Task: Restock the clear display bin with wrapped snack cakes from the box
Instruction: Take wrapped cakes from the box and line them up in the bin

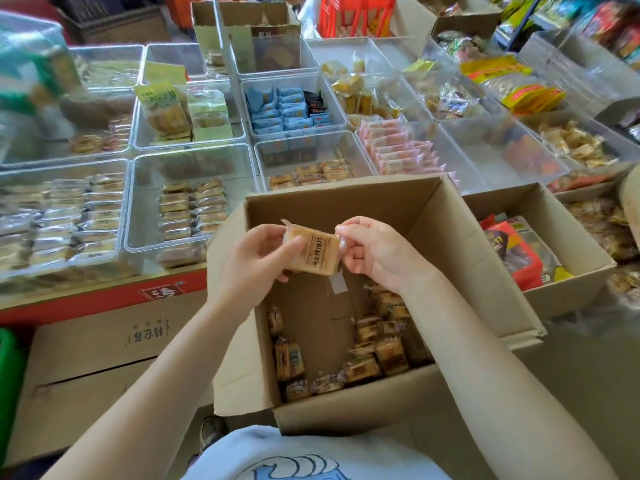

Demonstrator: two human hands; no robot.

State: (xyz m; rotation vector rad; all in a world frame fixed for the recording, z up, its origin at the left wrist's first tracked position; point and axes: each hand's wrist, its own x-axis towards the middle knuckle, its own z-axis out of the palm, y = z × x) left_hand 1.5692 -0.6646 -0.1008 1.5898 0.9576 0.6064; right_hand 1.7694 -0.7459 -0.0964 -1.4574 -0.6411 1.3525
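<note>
I had one snack cake (310, 250) pinched between both hands, left hand (259, 252) and right hand (375, 249), mid-frame above the box (433, 216). The clear bin (149, 202) at centre left was partly filled. Cakes still lined the box bottom, so I judged plenty remained.

Shop display counter (104, 299), red front edge, carries rows of clear plastic bins. Closed cardboard cartons (86, 362) stacked below. Orange plastic crate (356, 13) at rear. Bright, even lighting.

tan wrapped snack cake (311, 250), above open box (381, 216)
</note>
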